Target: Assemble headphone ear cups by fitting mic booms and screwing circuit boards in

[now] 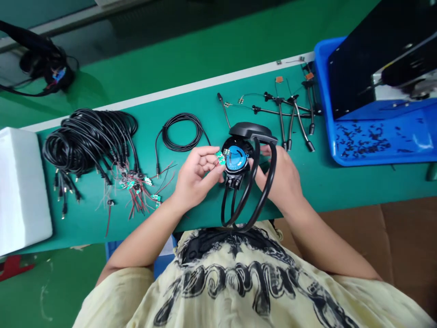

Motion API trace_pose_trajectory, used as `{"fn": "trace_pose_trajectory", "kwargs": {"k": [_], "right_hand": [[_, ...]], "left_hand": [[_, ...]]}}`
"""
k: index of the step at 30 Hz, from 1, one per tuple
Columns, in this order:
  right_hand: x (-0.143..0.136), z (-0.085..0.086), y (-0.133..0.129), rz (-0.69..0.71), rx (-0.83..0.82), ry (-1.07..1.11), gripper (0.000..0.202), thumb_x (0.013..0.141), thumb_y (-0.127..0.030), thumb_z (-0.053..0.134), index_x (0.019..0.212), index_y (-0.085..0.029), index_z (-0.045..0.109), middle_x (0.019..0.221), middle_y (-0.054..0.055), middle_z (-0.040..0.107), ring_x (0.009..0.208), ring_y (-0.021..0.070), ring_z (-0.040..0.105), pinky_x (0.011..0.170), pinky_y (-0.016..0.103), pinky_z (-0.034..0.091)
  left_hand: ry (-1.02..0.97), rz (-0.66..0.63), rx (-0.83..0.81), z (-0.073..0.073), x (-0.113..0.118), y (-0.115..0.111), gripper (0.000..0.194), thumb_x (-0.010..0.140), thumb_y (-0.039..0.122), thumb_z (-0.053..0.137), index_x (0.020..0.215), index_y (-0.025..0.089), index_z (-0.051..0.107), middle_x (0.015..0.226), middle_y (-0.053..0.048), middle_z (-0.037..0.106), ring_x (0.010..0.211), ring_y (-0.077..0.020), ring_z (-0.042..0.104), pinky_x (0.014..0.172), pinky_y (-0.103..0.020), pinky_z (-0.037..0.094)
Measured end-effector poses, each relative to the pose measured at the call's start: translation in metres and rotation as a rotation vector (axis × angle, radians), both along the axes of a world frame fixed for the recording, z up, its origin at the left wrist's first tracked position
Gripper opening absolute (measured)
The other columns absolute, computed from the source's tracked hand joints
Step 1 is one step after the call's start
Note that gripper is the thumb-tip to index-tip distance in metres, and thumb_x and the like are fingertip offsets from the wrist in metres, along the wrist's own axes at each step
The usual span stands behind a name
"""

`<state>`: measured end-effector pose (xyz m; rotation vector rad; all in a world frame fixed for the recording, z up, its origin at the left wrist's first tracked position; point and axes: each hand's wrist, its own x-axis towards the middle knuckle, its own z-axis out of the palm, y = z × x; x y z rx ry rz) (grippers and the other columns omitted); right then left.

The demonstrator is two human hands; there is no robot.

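While both hands work close in front of the torso, the headset (252, 130) sits between them over the desk (205, 218), and I read everything from its opened earcup. That cup shows me its blue disc (235, 159), with the other cup just beyond it on the far side. The headset's long axis runs roughly toward the wearer, the two black headband loops (255, 214) sweeping down to about the near edge.

From the left, my left hand (200, 175) pinches a small green circuit board (221, 159) between thumb and fingertips, right at the disc's left rim. That meeting of board and rim is, I judge, the relation that matters most; I cannot tell whether they touch. From the right, my right hand (280, 175) closes around the headset, its thumb by the disc's edge and its fingers partly hidden behind the loops.

Further out, the coiled black cable (181, 132) lies just beyond my left hand, and wired circuit boards (134, 182) spread to its left beside the cable pile (88, 136). Microphone booms (302, 120) occupy the far right. I find the most open room right of my right hand, as far as the blue tray (355, 160); leftward feels tighter.
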<state>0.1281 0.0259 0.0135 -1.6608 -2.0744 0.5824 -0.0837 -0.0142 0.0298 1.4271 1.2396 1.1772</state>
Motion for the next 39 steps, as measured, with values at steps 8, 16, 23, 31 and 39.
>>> {"fn": "trace_pose_trajectory", "kwargs": {"k": [8,16,23,31,39], "right_hand": [[-0.002,-0.009,0.020,0.153,-0.219,0.215,0.038,0.085,-0.025,0.055,0.123,-0.019,0.053,0.111,0.009,0.062,0.080,0.0184,0.063,0.081,0.039,0.051],[0.000,-0.011,0.018,0.132,-0.439,0.434,0.043,0.085,-0.025,0.055,0.129,-0.022,0.051,0.116,0.009,0.062,0.079,0.0147,0.064,0.075,0.031,0.052],[0.001,-0.011,0.021,0.096,-0.475,0.456,0.037,0.085,-0.027,0.057,0.122,-0.020,0.057,0.090,0.004,0.068,0.071,0.0139,0.063,0.071,0.030,0.051],[0.001,-0.013,0.020,0.103,-0.432,0.431,0.038,0.086,-0.026,0.058,0.122,-0.016,0.057,0.092,0.005,0.068,0.073,0.0133,0.063,0.075,0.029,0.052],[0.003,-0.016,0.019,0.133,-0.393,0.439,0.036,0.086,-0.026,0.057,0.121,-0.018,0.057,0.098,0.005,0.067,0.076,0.0137,0.065,0.078,0.031,0.054]], "left_hand": [[0.861,-0.200,0.013,0.007,0.014,0.022,0.028,0.091,0.020,0.057,0.118,0.015,0.062,0.108,-0.010,0.068,0.097,-0.0213,0.066,0.081,-0.030,0.053],[0.886,-0.121,0.115,-0.030,0.041,0.039,0.030,0.096,0.023,0.050,0.124,0.021,0.059,0.118,-0.008,0.067,0.108,-0.0217,0.065,0.093,-0.034,0.053],[0.923,-0.044,0.130,-0.037,0.047,0.037,0.030,0.095,0.025,0.052,0.124,0.022,0.060,0.117,-0.009,0.067,0.104,-0.0228,0.066,0.084,-0.033,0.054],[0.952,0.023,0.084,-0.035,0.047,0.036,0.020,0.091,0.030,0.060,0.107,0.021,0.067,0.098,-0.004,0.073,0.085,-0.0192,0.069,0.074,-0.029,0.051],[0.946,0.020,0.114,-0.036,0.045,0.035,0.021,0.091,0.030,0.060,0.108,0.022,0.069,0.101,-0.003,0.074,0.090,-0.0186,0.070,0.073,-0.026,0.051]]}}
